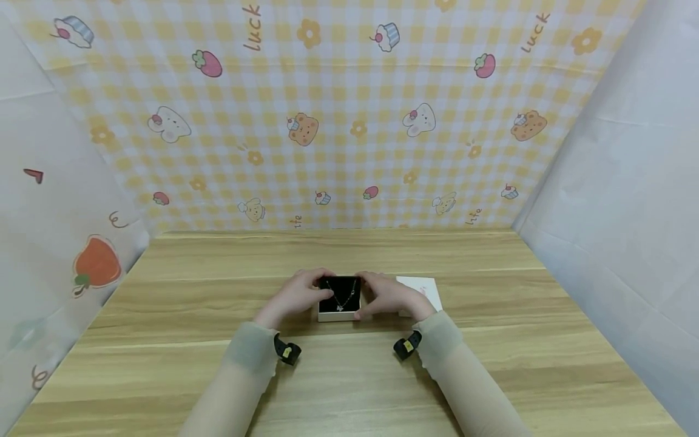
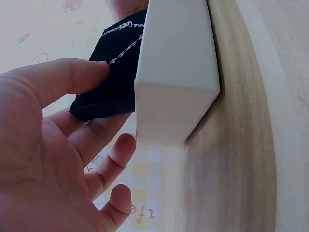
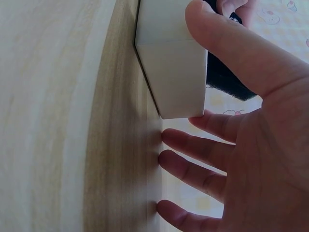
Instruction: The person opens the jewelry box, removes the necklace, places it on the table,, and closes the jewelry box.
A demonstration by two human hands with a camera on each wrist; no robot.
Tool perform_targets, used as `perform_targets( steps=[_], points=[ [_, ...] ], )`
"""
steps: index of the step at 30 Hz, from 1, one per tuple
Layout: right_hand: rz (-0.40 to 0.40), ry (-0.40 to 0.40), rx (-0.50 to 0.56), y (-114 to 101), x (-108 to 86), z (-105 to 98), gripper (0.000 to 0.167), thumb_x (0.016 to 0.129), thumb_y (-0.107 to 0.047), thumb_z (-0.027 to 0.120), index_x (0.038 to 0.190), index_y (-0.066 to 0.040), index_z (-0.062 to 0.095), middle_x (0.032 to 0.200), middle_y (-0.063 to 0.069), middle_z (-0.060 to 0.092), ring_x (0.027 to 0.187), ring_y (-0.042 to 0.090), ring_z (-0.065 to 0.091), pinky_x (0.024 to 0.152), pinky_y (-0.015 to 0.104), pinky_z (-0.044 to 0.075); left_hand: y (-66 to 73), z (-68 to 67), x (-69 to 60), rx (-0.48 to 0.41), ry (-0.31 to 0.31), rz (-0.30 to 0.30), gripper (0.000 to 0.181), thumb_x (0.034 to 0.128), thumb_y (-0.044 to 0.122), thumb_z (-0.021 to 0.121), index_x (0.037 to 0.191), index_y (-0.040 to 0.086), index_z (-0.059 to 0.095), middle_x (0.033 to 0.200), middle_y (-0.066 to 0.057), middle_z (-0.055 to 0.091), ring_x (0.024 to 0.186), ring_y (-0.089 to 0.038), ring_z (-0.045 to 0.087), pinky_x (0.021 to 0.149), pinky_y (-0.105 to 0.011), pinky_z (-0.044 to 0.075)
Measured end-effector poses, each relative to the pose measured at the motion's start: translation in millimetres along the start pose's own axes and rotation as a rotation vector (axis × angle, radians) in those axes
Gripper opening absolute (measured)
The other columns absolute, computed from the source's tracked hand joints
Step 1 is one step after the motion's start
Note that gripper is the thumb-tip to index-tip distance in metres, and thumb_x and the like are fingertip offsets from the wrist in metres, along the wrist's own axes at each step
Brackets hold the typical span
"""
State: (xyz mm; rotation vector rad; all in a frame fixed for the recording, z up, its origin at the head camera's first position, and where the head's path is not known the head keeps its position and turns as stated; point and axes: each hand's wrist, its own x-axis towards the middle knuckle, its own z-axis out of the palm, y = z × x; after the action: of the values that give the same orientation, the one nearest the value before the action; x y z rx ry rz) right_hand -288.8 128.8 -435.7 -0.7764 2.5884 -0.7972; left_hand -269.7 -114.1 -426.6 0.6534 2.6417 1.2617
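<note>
A small white jewelry box point(image 1: 335, 317) sits on the table, lidless. Its black velvet insert point(image 2: 113, 92) is tilted partly up out of it. A silver necklace point(image 1: 340, 308) with a small pendant lies across the insert. My left hand point(image 1: 297, 295) pinches the insert's left edge, thumb on top and fingers underneath, as the left wrist view shows. From the other side, my right hand point(image 1: 390, 297) grips the box, its thumb at the front and index finger at the back. The other right fingertips point(image 3: 169, 157) touch the table.
A white lid point(image 1: 423, 285) with faint pink print lies to the right, partly hidden behind the right hand. The wooden table point(image 1: 338, 388) meets a yellow checked cloth backdrop point(image 1: 338, 170) at the back. White cloth walls stand on both sides.
</note>
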Motion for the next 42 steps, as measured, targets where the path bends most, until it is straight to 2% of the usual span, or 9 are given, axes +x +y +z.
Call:
perform_targets(
  steps=[6, 14, 22, 32, 36, 39, 42],
  points=[
    [0.0, -0.004, 0.014, -2, -0.8, -1, 0.087, 0.073, -0.04, 0.084, 0.143, -0.011, 0.041, 0.135, 0.006, 0.051, 0.125, 0.022, 0.044, 0.107, 0.044, 0.033, -1.0, 0.2, 0.2, -0.014, 0.003, 0.004, 0.032, 0.0893, 0.016, 0.066, 0.121, 0.013, 0.065, 0.103, -0.003, 0.065, 0.088, -0.018, 0.055, 0.076, -0.036, 0.044],
    [-0.015, -0.004, 0.039, -3, -0.5, -1, 0.085, 0.072, -0.038, 0.086, 0.14, -0.011, 0.044, 0.129, 0.006, 0.054, 0.123, 0.023, 0.046, 0.107, 0.046, 0.033, 0.5, -1.5, -0.7, -0.018, 0.029, -0.006, 0.032, 0.0904, 0.017, 0.064, 0.122, 0.016, 0.064, 0.11, -0.001, 0.066, 0.106, -0.026, 0.056, 0.087, -0.048, 0.045],
    [-0.038, -0.015, 0.031, -4, -0.7, -2, 0.084, 0.072, -0.038, 0.085, 0.141, -0.013, 0.044, 0.13, 0.005, 0.055, 0.126, 0.022, 0.045, 0.11, 0.044, 0.029, 0.3, -2.8, 0.3, -0.027, 0.044, 0.005, 0.032, 0.0908, 0.017, 0.064, 0.122, 0.015, 0.063, 0.104, 0.001, 0.066, 0.101, -0.023, 0.056, 0.085, -0.046, 0.044],
    [-0.066, -0.014, 0.031, -5, 0.1, -2, 0.088, 0.072, -0.035, 0.085, 0.144, -0.01, 0.041, 0.128, 0.007, 0.056, 0.124, 0.023, 0.047, 0.109, 0.044, 0.031, 1.2, -3.0, 0.4, -0.045, 0.106, 0.017, 0.033, 0.0899, 0.015, 0.064, 0.123, 0.014, 0.064, 0.108, -0.002, 0.067, 0.1, -0.024, 0.058, 0.082, -0.042, 0.046],
    [-0.043, -0.025, 0.035, -6, -1.6, -3, 0.099, 0.071, -0.036, 0.086, 0.15, -0.01, 0.032, 0.131, 0.01, 0.053, 0.126, 0.025, 0.046, 0.109, 0.045, 0.03, 3.7, -4.2, -0.4, -0.052, 0.136, 0.024, 0.034, 0.0892, 0.014, 0.064, 0.123, 0.013, 0.064, 0.106, -0.003, 0.067, 0.098, -0.023, 0.058, 0.08, -0.04, 0.046],
    [-0.026, -0.044, 0.058, -5, -3.9, -6, 0.107, 0.072, -0.037, 0.086, 0.154, -0.013, 0.023, 0.14, 0.014, 0.047, 0.131, 0.028, 0.041, 0.11, 0.046, 0.03, 5.7, -5.2, -0.9, -0.053, 0.15, 0.024, 0.033, 0.0894, 0.014, 0.064, 0.123, 0.014, 0.064, 0.104, -0.003, 0.067, 0.097, -0.023, 0.056, 0.08, -0.04, 0.044],
    [-0.016, -0.057, 0.1, -3, -8.5, -11, 0.107, 0.074, -0.035, 0.085, 0.156, -0.015, 0.018, 0.148, 0.017, 0.039, 0.133, 0.033, 0.038, 0.108, 0.049, 0.032, 8.2, -6.2, -0.9, -0.053, 0.155, 0.025, 0.034, 0.0902, 0.015, 0.064, 0.124, 0.014, 0.063, 0.104, -0.003, 0.066, 0.097, -0.023, 0.055, 0.081, -0.041, 0.043]
  ],
)
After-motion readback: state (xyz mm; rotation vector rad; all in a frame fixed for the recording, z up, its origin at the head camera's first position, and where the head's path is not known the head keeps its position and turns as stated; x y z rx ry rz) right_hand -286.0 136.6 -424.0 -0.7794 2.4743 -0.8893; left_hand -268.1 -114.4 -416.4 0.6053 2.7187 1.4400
